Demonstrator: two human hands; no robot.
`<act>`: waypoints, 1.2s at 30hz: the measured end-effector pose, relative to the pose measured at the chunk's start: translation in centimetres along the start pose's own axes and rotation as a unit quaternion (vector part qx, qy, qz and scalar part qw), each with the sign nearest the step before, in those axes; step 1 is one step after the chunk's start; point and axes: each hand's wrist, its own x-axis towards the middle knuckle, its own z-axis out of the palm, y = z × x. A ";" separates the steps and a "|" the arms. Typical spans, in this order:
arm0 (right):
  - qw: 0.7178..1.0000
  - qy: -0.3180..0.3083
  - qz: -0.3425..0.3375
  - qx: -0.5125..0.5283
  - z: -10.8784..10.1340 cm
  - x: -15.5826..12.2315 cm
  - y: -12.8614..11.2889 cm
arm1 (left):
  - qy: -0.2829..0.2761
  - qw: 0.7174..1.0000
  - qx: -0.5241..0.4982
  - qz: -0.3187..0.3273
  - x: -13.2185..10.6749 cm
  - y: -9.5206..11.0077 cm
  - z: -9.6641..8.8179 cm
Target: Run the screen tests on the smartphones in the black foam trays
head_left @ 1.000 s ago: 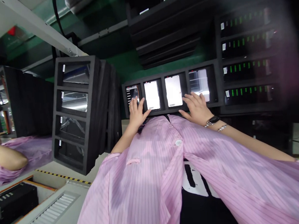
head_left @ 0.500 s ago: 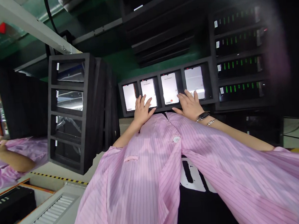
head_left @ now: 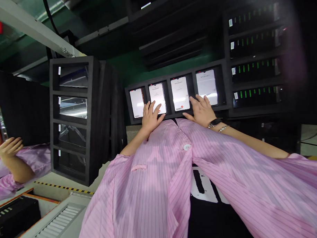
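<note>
A black foam tray (head_left: 169, 92) holds a row of smartphones with lit white screens, each in its own slot. My left hand (head_left: 150, 116) lies with fingers spread over the lower part of the second smartphone (head_left: 157, 92) from the left. The leftmost smartphone (head_left: 137, 102) is beside those fingers. My right hand (head_left: 202, 110), a watch on its wrist, has its fingers apart at the lower edge of the rightmost smartphone (head_left: 207, 84). Between my hands, the third smartphone (head_left: 180, 90) shows a small red mark low on its screen. Neither hand grips anything.
Stacked black foam trays (head_left: 89, 100) with dark-screened phones stand at the left. On the right, another tray (head_left: 229, 71) holds phones showing green bars. A co-worker's hand (head_left: 10, 147) and pink sleeve are at the far left. A grey metal beam (head_left: 41, 33) crosses the upper left.
Faint text has appeared on some lit screens, including the rightmost. My right fingers have shifted slightly; my left hand has hardly moved. The co-worker's hand has come further into view.
</note>
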 end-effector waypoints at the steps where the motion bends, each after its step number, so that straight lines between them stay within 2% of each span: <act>1: 1.000 0.003 0.000 -0.001 0.1 0.0 0.1 | 0.001 1.000 0.003 0.001 0.0 0.0 0.0; 7: 1.000 0.005 0.005 0.003 0.6 0.3 0.5 | 0.008 1.000 0.019 0.000 0.4 0.0 0.4; 13: 1.000 -0.002 -0.007 -0.012 0.2 0.4 0.4 | 0.013 1.000 -0.017 -0.004 0.4 -0.1 0.2; 18: 0.998 0.047 0.035 -0.023 -2.1 -2.0 2.8 | 0.099 0.991 -0.043 -0.082 -1.8 -3.3 -1.5; 21: 0.996 0.044 0.078 -0.025 -3.3 -3.5 3.9 | 0.123 0.984 -0.034 -0.122 -3.5 -5.6 -2.0; 24: 0.995 0.023 0.094 -0.021 -3.7 -4.0 3.9 | 0.109 0.985 -0.026 -0.130 -4.7 -6.6 -1.9; 29: 0.993 -0.010 0.115 0.007 -3.5 -3.7 3.5 | 0.070 0.989 -0.017 -0.126 -5.3 -6.4 -1.4; 36: 0.990 0.049 0.132 0.020 -3.6 -2.2 5.7 | 0.058 0.989 -0.024 -0.136 -4.9 -6.0 -1.8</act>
